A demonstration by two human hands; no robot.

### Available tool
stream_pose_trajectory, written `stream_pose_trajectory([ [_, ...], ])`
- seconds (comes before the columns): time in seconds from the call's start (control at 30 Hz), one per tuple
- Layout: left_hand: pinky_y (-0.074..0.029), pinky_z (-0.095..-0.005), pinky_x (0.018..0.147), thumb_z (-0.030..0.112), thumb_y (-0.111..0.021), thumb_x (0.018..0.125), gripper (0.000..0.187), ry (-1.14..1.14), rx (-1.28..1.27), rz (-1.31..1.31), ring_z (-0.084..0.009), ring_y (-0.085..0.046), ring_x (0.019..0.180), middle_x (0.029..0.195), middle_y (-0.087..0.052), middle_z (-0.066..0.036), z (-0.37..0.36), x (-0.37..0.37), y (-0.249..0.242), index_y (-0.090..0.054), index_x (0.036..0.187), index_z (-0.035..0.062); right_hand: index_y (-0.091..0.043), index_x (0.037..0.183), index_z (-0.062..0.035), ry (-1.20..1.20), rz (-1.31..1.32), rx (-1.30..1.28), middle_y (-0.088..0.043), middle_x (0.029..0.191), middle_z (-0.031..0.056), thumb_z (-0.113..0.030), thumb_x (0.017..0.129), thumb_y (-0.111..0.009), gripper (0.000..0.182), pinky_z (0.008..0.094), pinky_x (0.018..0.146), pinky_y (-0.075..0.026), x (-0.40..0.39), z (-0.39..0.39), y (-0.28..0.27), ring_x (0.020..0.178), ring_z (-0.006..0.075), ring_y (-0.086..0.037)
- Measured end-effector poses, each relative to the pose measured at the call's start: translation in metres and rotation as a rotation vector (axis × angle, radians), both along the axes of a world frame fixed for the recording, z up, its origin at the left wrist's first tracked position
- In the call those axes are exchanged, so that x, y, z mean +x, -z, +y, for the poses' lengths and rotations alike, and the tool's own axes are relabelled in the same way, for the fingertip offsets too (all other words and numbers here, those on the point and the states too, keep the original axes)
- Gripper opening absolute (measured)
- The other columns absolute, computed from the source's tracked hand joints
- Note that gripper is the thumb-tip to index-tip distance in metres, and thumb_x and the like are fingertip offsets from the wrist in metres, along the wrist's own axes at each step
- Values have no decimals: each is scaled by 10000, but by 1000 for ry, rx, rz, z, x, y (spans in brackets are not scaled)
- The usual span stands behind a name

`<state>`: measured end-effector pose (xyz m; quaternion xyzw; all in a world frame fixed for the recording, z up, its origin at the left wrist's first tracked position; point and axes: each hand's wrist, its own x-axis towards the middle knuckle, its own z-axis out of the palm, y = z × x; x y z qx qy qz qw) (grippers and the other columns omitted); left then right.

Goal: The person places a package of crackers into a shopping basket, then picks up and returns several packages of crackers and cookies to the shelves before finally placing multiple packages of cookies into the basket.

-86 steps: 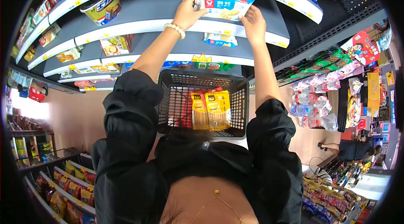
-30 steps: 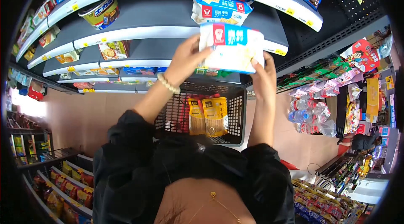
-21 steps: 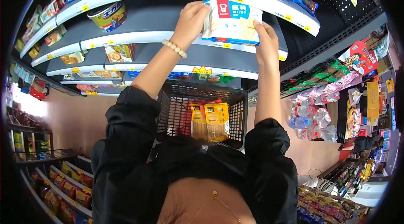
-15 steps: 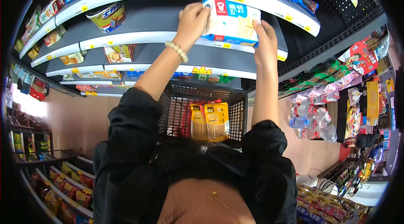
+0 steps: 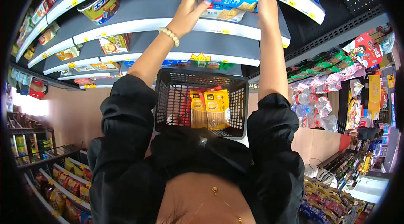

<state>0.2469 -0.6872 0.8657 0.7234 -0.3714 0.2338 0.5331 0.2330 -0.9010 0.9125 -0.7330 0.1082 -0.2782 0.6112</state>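
A blue and white packet of biscuits (image 5: 230, 0) with a red logo is held between my two hands, over the grey shelf just below the top white shelf edge. My left hand (image 5: 188, 11) grips its left end, thumb on the near face and fingers at the upper corner. On the right end is my right hand (image 5: 267, 8), its fingertips partly hidden by the packet. The packet's blue side is turned toward me, with a white part showing below. A beaded bracelet circles my left wrist.
Below my arms stands a black shopping basket (image 5: 158, 110) with yellow packets (image 5: 217, 108) and something red inside. A tub of instant noodles (image 5: 100, 8) sits on the shelf at left. Plastic bottles (image 5: 311, 105) stand at right. Snack racks (image 5: 63, 182) are at lower left.
Both hands have moved up and farther into the shelf with the packet. The packet has tilted, so its blue side shows instead of the white front. The basket appears slightly higher in view.
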Motion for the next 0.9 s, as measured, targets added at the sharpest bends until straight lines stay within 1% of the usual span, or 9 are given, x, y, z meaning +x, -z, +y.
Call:
stream_pose_trajectory([
  [0.07, -311, -317, 942, 226, -516, 846, 474, -141, 55, -152, -210, -408, 1117, 1197, -424, -156, -3, 1, -7, -348, 1221, -11, -519, 993, 123, -101, 6, 47, -563, 975, 194, -350, 834, -451, 503, 310, 762, -423, -6, 1, -3, 903, 225, -540],
  [0.2, -375, -318, 893, 228, -573, 820, 446, 40, -58, 320, -186, -456, 1056, 1139, -460, -145, -7, 13, -12, -404, 1157, -9, -519, 993, 27, -568, -118, 424, -561, 898, 118, -313, 844, -486, 373, 330, 682, -448, -13, -16, 11, 843, 194, -534],
  [0.27, -472, -236, 657, 224, -584, 819, 340, 65, -92, 573, -89, -527, 744, 867, -526, -71, -8, -3, -38, -420, 1055, 42, -483, 1062, 11, -780, -150, 374, -566, 913, 105, -259, 808, -571, 381, 314, 684, -431, -6, -31, 23, 836, 166, -532],
  [0.33, -455, -230, 564, 211, -581, 821, 292, 56, -214, 379, -105, -511, 734, 839, -517, -62, -15, 7, -20, -448, 999, 22, -457, 1135, -18, -674, -67, 165, -538, 1053, 77, -197, 819, -554, 376, 289, 713, -418, -9, -29, 20, 839, 162, -519],
  [0.4, -453, -227, 595, 201, -588, 813, 323, 99, -232, 612, -124, -514, 768, 870, -507, -80, -14, -6, -30, -442, 1023, 4, -553, 883, 16, -660, -82, 215, -555, 746, 44, -170, 806, -580, 204, 231, 574, -387, -5, -20, 14, 636, 109, -496],
  [0.47, -440, -350, 760, 142, -599, 781, 452, -319, -89, -280, -253, -509, 950, 1152, -435, -175, -10, 16, 6, -386, 1148, -14, -533, 915, 14, -622, -74, 129, -548, 749, 41, -173, 797, -591, 229, 225, 573, -385, -3, -26, 22, 628, 106, -489],
  [0.57, -379, -372, 865, 174, -572, 802, 454, -484, -155, -234, -265, -462, 1043, 1177, -440, -182, -5, -24, 24, -388, 1173, -12, -458, 1092, 2, -279, -222, -57, -554, 864, 65, -184, 782, -607, 391, 253, 642, -419, -41, -11, 37, 711, 124, -519],
  [0.77, -308, -354, 955, 103, -593, 751, 536, -307, 33, 486, -329, -387, 1135, 1208, -406, -215, 33, -133, 220, -352, 1206, -48, -536, 988, -46, -73, 165, 109, -563, 851, 43, -63, 785, -537, 203, 223, 631, -422, -136, -12, 234, 637, 94, -507],
  [0.9, -406, -347, 822, 208, -620, 745, 456, -257, 228, 1392, -288, -513, 983, 1039, -530, -208, 23, -221, 428, -452, 1092, -35, -460, 1126, -13, -263, 859, -326, -565, 1004, 127, -200, 651, -711, 569, 319, 804, -424, -220, -26, 473, 928, 243, -544],
])
